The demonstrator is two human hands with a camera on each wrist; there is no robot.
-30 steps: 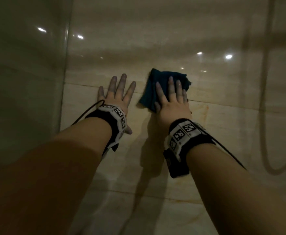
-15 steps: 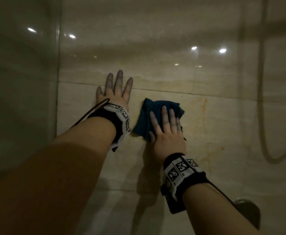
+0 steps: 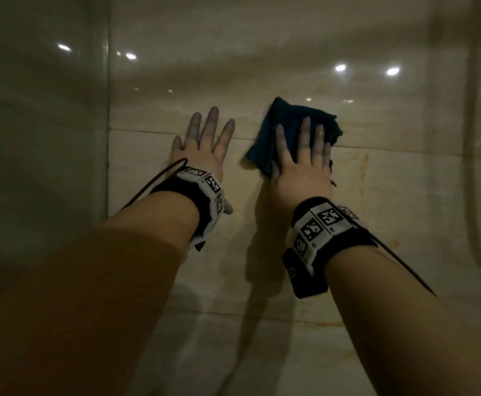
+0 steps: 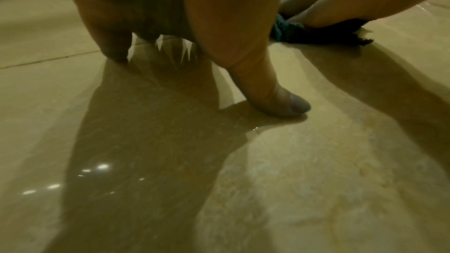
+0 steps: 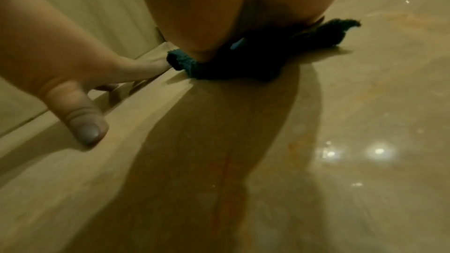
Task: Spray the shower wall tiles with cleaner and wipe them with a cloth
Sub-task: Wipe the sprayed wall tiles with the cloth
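Note:
A dark blue cloth (image 3: pixel 293 121) lies flat against the beige wall tiles (image 3: pixel 405 195). My right hand (image 3: pixel 302 155) presses it to the wall with straight, spread fingers, across a horizontal grout line. My left hand (image 3: pixel 202 141) rests flat on the tile just left of the cloth, fingers straight and apart, holding nothing. In the right wrist view the cloth (image 5: pixel 316 36) bunches under my palm, and the left hand (image 5: pixel 60 61) shows beside it. In the left wrist view my thumb (image 4: pixel 280 103) touches the glossy tile and the cloth (image 4: pixel 316 34) lies at upper right. No spray bottle is in view.
A wall corner (image 3: pixel 108 138) runs vertically at the left, close to my left hand. A shower hose (image 3: pixel 473 167) hangs in a loop at the right. An orange-brown stain (image 3: pixel 363 172) streaks the tile right of the cloth. Ceiling lights reflect off the wet tiles.
My right hand has slid the cloth back up the wall, from below the grout line to across it. The left hand has stayed planted on the tile.

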